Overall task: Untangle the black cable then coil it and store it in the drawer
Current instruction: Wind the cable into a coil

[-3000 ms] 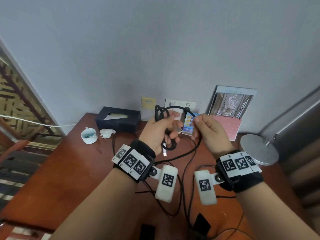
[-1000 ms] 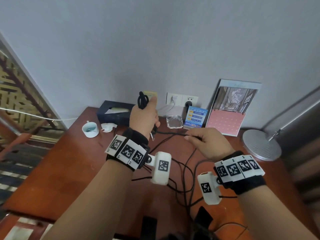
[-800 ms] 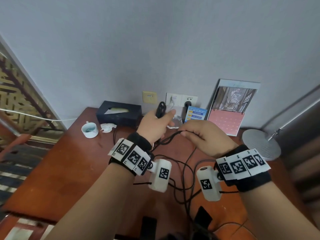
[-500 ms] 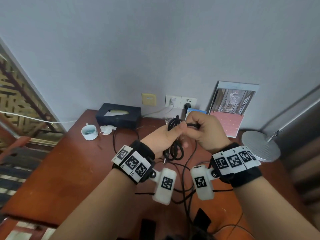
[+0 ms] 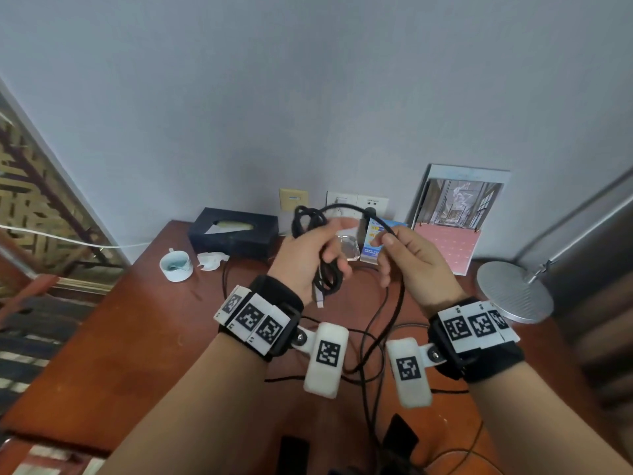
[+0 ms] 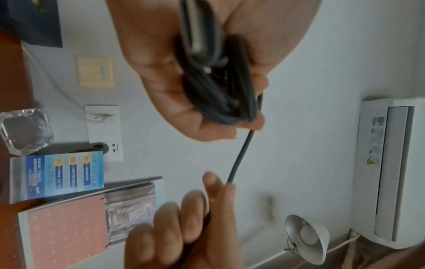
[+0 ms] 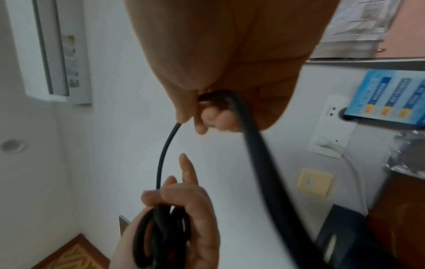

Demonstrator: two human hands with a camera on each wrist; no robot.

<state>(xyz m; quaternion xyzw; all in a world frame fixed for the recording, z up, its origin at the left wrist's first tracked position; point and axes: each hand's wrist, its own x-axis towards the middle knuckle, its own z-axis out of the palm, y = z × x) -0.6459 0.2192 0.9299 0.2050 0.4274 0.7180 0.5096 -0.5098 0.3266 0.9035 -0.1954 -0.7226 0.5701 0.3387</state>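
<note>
My left hand (image 5: pixel 310 255) grips a bundle of coiled loops of the black cable (image 5: pixel 327 275), held up over the desk; a plug end hangs below the fist. In the left wrist view the black cable's loops (image 6: pixel 220 91) lie in the palm. From the coil one strand arcs right to my right hand (image 5: pixel 404 258), which pinches it between thumb and fingers. The right wrist view shows the right hand's pinch (image 7: pixel 211 112) on the black cable (image 7: pixel 165 154), with the rest trailing down towards the desk. No drawer is in view.
The wooden desk (image 5: pixel 113 337) carries a dark tissue box (image 5: pixel 233 233), a white cup (image 5: pixel 175 265), a glass ashtray (image 5: pixel 346 250), a blue card (image 5: pixel 375 241), a pink calendar (image 5: pixel 452 234) and a lamp base (image 5: pixel 513 291). Other thin cables (image 5: pixel 370 341) lie below the wrists.
The hands met half a second ago and have moved apart again. A new arc of cable now spans between them, and the coil in the left hand has grown.
</note>
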